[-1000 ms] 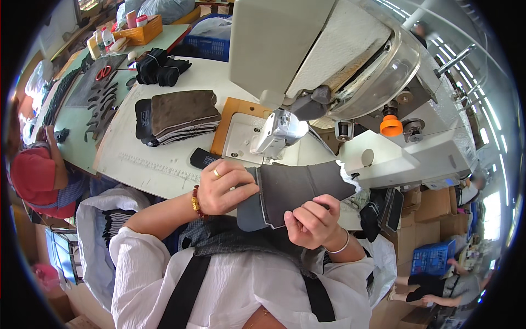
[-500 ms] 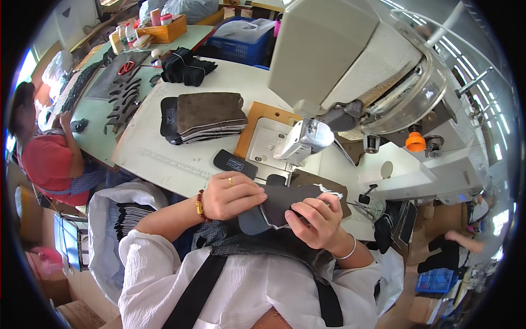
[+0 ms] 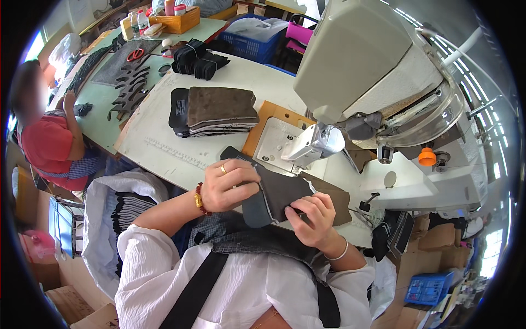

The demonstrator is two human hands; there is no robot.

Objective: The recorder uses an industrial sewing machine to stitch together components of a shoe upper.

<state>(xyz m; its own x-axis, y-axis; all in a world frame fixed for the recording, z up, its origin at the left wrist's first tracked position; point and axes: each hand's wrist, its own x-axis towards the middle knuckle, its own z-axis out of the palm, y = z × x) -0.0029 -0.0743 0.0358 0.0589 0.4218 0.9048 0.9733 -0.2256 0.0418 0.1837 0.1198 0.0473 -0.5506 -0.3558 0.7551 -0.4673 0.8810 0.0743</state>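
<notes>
holding dark fabric (image 3: 280, 189), white table (image 3: 160, 127), green bench (image 3: 103, 100) left, perhaps cartons (image 3: 440, 236) right

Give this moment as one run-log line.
left hand: holds flat dark grey fabric piece | right hand: same piece | beyond: beige sewing machine; brown fabric stack

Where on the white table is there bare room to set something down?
The white table is bare left of the fabric stack, above the ruler-like strip, and between the black bundle and the sewing machine. Crowded around the held dark piece, near the metal plate.
</notes>
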